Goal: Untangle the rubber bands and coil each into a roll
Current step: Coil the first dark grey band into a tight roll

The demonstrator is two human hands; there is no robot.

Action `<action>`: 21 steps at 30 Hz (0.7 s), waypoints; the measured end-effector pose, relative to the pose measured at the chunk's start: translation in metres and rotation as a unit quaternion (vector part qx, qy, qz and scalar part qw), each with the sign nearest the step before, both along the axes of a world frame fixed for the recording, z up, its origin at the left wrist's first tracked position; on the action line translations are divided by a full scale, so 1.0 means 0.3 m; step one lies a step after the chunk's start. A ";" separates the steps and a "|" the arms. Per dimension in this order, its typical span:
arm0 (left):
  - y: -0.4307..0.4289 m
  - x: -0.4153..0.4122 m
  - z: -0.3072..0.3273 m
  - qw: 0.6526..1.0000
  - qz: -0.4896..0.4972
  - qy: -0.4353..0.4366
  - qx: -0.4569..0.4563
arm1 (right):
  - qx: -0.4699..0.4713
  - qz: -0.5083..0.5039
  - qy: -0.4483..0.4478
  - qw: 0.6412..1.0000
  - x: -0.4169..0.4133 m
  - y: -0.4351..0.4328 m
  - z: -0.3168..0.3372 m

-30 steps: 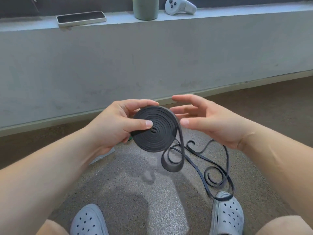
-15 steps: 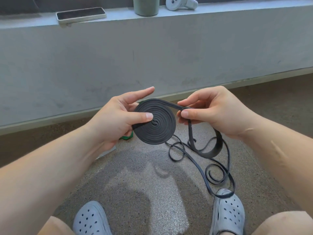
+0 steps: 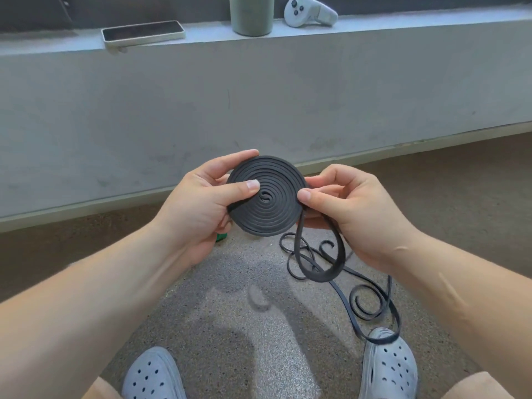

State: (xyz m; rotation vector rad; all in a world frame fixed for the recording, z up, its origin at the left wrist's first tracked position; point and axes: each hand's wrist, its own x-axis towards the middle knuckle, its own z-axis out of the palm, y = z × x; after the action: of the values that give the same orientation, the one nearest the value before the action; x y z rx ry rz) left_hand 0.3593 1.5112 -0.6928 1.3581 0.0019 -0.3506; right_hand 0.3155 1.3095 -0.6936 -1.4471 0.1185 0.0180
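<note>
Between both hands, a flat black rubber band coil (image 3: pixel 266 195) is mid-winding: left hand (image 3: pixel 201 205) pinches its matte spiral face, right hand (image 3: pixel 345 208) grips the trailing loop (image 3: pixel 319 272). Next likely needs feeding that slack around. 1 thinner curly band (image 3: pixel 371 306) lies on speckled floor (image 3: pixel 230 312).

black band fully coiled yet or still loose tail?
Partly coiled. The left hand pinches a tight roll; a loose tail hangs through the right hand.
</note>
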 end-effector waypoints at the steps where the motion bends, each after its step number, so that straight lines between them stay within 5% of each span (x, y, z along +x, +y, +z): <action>1: -0.001 0.001 -0.006 1.000 0.010 0.003 -0.013 | 0.019 -0.011 0.001 1.000 -0.005 0.012 -0.001; 7: -0.048 -0.048 -0.006 0.995 0.071 -0.023 -0.069 | 0.041 -0.031 0.001 0.999 -0.024 0.069 -0.008; 13: -0.046 -0.078 -0.053 0.999 -0.029 -0.039 0.006 | -0.048 -0.013 -0.019 0.999 0.014 -0.013 0.022; 21: 0.010 -0.010 0.003 0.962 -0.162 -0.120 0.186 | -0.175 0.168 0.019 0.970 0.025 -0.111 0.079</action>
State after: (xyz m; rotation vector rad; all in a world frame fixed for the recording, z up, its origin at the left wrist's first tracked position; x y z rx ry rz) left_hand 0.3562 1.5142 -0.6920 1.7733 -0.3773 -0.4740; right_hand 0.3229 1.2763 -0.6700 -1.8057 -0.1003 0.3162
